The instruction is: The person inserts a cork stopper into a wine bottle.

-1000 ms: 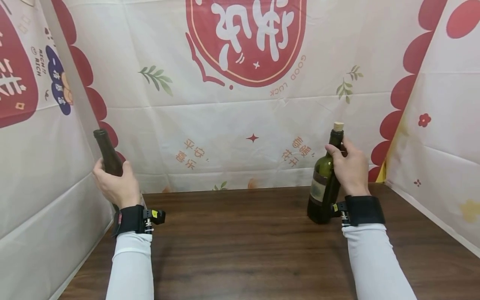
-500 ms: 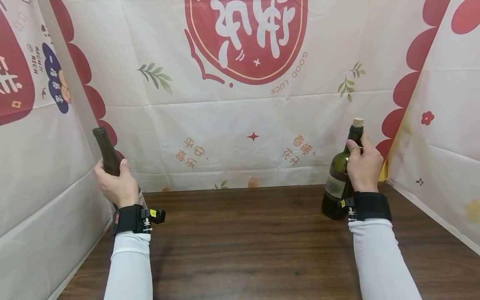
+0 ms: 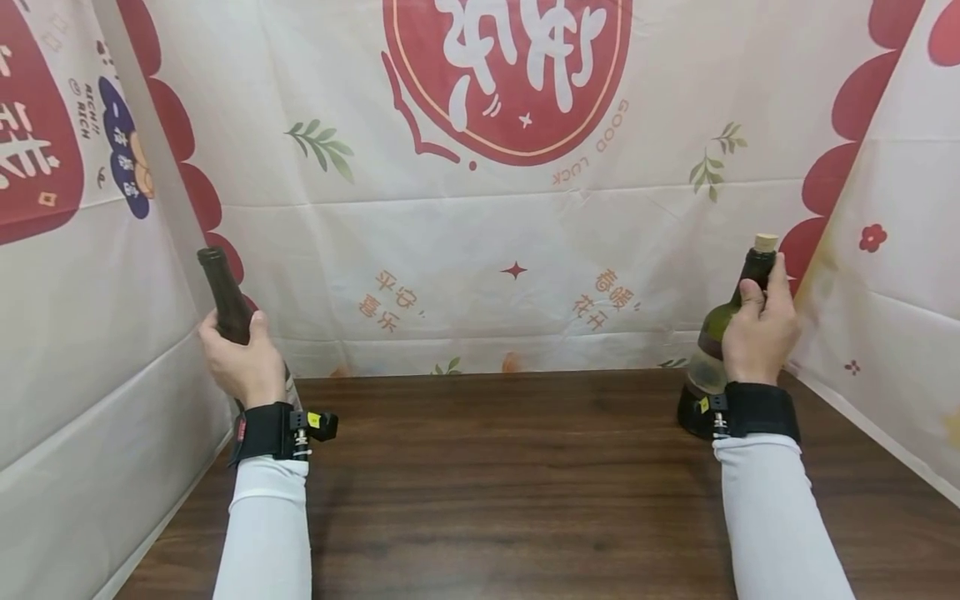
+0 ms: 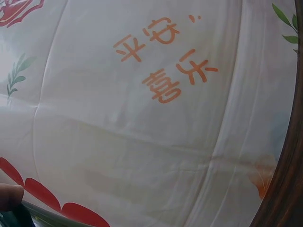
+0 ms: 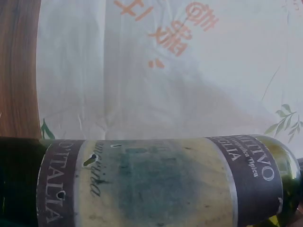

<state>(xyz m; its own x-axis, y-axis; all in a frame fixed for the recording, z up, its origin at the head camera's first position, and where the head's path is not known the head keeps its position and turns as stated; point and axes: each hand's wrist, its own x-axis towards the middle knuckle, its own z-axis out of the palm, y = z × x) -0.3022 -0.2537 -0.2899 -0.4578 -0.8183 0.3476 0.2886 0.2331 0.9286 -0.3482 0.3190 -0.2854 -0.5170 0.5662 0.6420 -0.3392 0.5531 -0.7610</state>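
At the left in the head view, my left hand (image 3: pixel 243 358) grips a dark wine bottle (image 3: pixel 225 292) that has no cork in its mouth. Most of that bottle's body is hidden behind the hand and wrist. In the left wrist view just a sliver of its glass and a fingertip (image 4: pixel 10 196) show at the lower left corner. On the right, my right hand (image 3: pixel 761 337) holds a green wine bottle (image 3: pixel 722 321) around its neck and shoulder. A cork (image 3: pixel 766 242) sticks out of its top. The right wrist view shows its worn label (image 5: pixel 156 184) close up.
A dark wooden table (image 3: pixel 510 483) spans the front. Printed white cloth (image 3: pixel 465 250) stands behind it, with cloth walls at the left (image 3: pixel 97 350) and right (image 3: pixel 900 350). Each wrist wears a black band (image 3: pixel 264 432) with a small camera.
My right hand has moved to the right with the corked bottle, which now leans a little. The left hand keeps its grip; the view has shifted slightly.
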